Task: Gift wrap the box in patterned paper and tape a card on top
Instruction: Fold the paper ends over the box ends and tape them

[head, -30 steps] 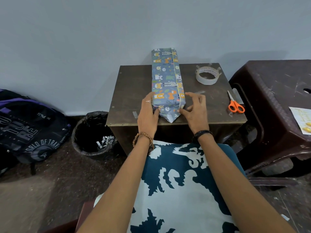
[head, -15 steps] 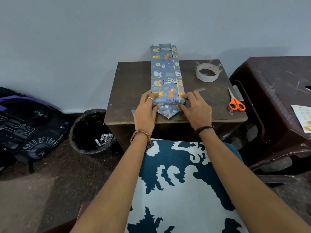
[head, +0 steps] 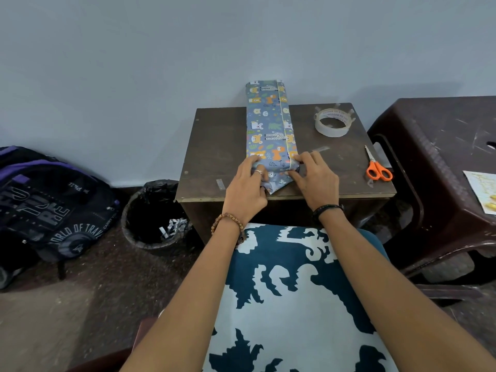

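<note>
We saw a small dark brown surface (head: 214, 146) set against a plain pale wall, and on it the long box (head: 268, 124) already wrapped in blue animal-print paper, running away from us with its far end against the wall. Our left grip (head: 247, 189) pinched the folded paper at the box's near left corner, and our right grip (head: 314, 175) pressed the fold at the near right corner with curled fingers; between the two grips a pointed flap (head: 276, 183) of paper lay flat on the surface. Beyond the right grip sat a roll of clear tape (head: 334, 123), and further to its right lay orange-handled scissors (head: 377, 167). Past those stood a dark plastic stool (head: 440, 157) carrying the card (head: 483, 191) at its edge. Left of the left grip, on the floor, stood a black-lined bin (head: 153, 213) and a dark backpack (head: 48, 202).
</note>
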### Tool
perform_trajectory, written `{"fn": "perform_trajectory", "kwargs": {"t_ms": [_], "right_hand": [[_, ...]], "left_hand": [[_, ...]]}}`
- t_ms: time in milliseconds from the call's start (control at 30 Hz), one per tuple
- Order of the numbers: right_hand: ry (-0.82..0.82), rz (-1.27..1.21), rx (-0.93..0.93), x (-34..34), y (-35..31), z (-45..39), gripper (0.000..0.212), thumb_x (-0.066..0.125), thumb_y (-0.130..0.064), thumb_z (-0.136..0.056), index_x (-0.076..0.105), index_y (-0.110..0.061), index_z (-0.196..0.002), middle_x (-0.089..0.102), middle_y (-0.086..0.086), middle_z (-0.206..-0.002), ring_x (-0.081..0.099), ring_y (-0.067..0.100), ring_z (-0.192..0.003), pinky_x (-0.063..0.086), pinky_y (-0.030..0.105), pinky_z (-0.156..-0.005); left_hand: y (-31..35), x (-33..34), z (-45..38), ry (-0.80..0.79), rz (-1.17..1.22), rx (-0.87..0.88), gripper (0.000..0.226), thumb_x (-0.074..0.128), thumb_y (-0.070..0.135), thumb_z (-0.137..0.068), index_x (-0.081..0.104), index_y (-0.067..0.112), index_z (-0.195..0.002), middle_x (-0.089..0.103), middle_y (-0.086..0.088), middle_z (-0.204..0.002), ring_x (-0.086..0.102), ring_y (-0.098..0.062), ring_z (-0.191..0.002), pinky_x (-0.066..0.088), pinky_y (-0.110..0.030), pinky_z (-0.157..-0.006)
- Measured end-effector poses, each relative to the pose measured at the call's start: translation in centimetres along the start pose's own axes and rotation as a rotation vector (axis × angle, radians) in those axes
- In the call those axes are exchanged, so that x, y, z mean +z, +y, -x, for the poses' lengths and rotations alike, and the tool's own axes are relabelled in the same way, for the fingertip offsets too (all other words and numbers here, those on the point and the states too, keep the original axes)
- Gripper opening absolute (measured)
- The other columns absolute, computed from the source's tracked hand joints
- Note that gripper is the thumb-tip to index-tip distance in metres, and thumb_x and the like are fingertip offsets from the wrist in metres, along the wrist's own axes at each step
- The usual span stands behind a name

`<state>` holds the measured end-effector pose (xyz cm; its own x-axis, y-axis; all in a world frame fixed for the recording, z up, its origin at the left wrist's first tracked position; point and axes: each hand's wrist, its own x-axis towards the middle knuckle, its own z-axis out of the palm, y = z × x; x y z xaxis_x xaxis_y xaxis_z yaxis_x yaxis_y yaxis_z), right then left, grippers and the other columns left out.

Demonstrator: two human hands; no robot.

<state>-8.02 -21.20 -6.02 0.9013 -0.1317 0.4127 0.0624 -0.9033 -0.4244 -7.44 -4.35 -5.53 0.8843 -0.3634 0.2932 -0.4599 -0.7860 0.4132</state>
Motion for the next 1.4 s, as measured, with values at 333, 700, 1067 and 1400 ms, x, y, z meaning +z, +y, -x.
{"fn": "perform_trajectory", "kwargs": {"t_ms": [333,700,1067,1400], "right_hand": [[0.001,-0.016,0.013,0.2,0.2,-0.2,0.030,0.065,-0.027,-0.085,0.058,-0.011,-0.110,0.055,0.007,-0.109,0.059,0.026,-0.092,0.037,0.027,-0.061],[0.128,0.096,-0.260,0.4,0.0,0.1,0.020,0.069,-0.006,-0.073,0.054,-0.009,-0.086,0.054,0.013,-0.092,0.053,0.028,-0.077,0.049,0.040,-0.061],[-0.052,-0.012,-0.290,-0.7,0.5,0.7,0.018,0.072,-0.021,-0.076,0.066,-0.013,-0.092,0.054,0.010,-0.110,0.051,0.025,-0.099,0.048,0.034,-0.075],[0.198,-0.011,-0.302,0.2,0.4,-0.1,0.020,0.055,-0.028,-0.085,0.066,-0.011,-0.080,0.060,0.007,-0.098,0.044,0.013,-0.090,0.041,0.030,-0.073]], "left_hand": [[-0.8,-0.1,0.1,-0.032,0.082,-0.008,0.015,0.067,0.015,-0.081,0.059,0.011,-0.094,0.031,0.002,-0.145,0.034,-0.010,-0.129,0.052,-0.030,-0.073],[-0.8,0.3,0.1,0.064,0.146,0.016,0.016,0.062,0.019,-0.088,0.066,0.004,-0.090,0.042,-0.002,-0.140,0.038,-0.012,-0.128,0.046,-0.027,-0.085],[-0.3,0.6,-0.4,0.220,0.202,-0.072,0.011,0.058,0.016,-0.090,0.065,0.007,-0.089,0.062,-0.004,-0.108,0.052,-0.018,-0.105,0.045,-0.027,-0.081],[-0.1,0.8,-1.1,0.364,0.076,0.036,0.034,0.037,0.027,-0.091,0.062,0.006,-0.088,0.061,-0.009,-0.084,0.049,-0.021,-0.079,0.049,-0.032,-0.057]]}}
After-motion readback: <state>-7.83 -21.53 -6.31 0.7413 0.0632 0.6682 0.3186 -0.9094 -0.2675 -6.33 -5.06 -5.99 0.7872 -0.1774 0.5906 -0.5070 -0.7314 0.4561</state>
